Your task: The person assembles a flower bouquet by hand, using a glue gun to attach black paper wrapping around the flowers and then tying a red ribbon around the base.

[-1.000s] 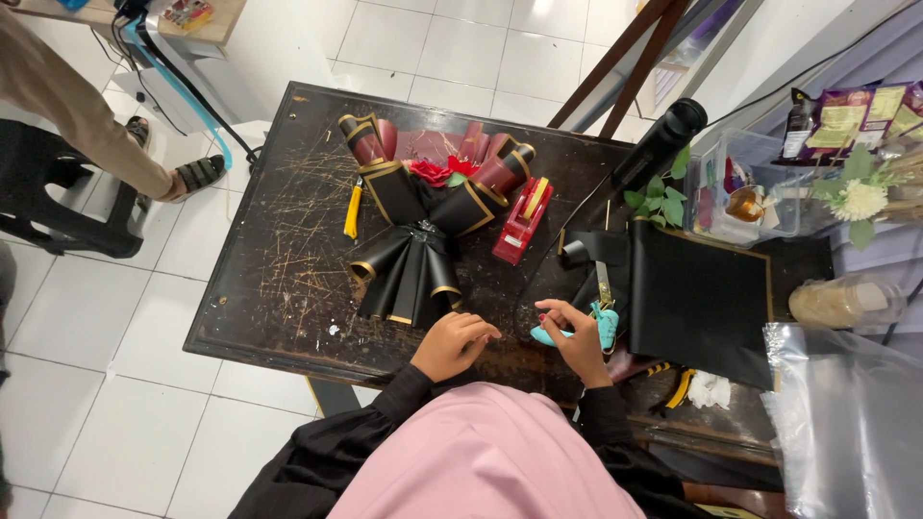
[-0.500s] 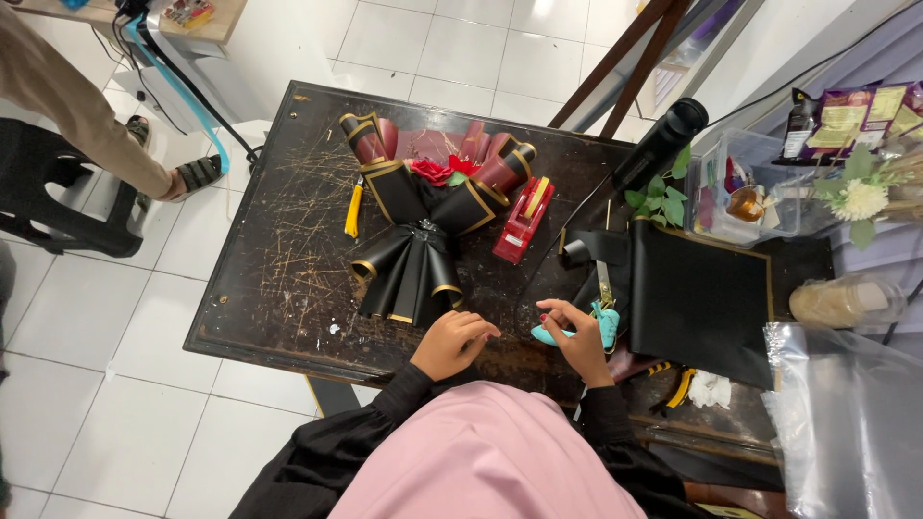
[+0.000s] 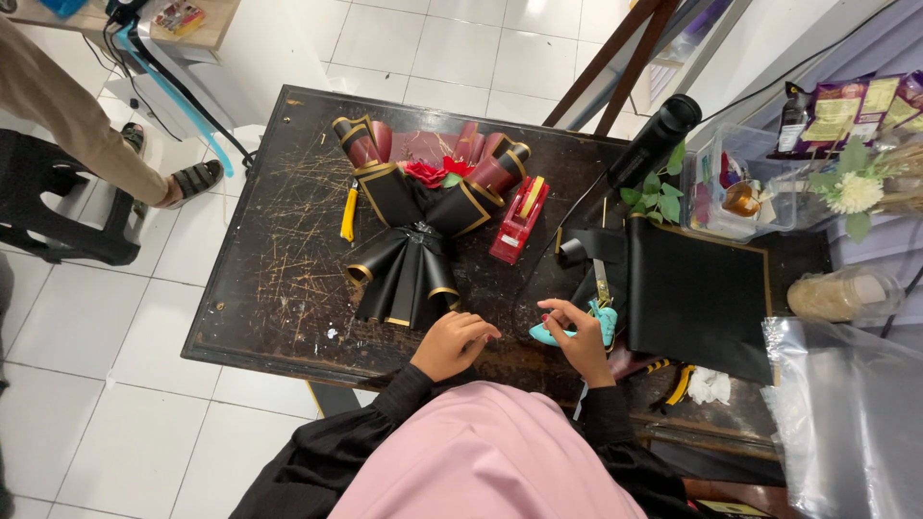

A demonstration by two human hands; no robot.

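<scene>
Right hand (image 3: pixel 582 341) gripping teal-handled scissors (image 3: pixel 586 322), left hand (image 3: pixel 452 344) loosely curled and empty beside the black gold-edged paper bouquet (image 3: pixel 415 231); a slip could likely nick its wrapping.

A white tiled floor (image 3: pixel 288 442) is seen across the left and top of the frame; a dark, scratched table (image 3: pixel 279 288) fills the centre; a black stool (image 3: pixel 58 207) is placed at left; a wooden easel (image 3: pixel 625 58) is propped at upper right.

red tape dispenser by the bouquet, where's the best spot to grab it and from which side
Probably across the long sides of the red tape dispenser, coming from above. It lies on the table with its narrow body open on both flanks; the bouquet crowds only its left edge.
</scene>
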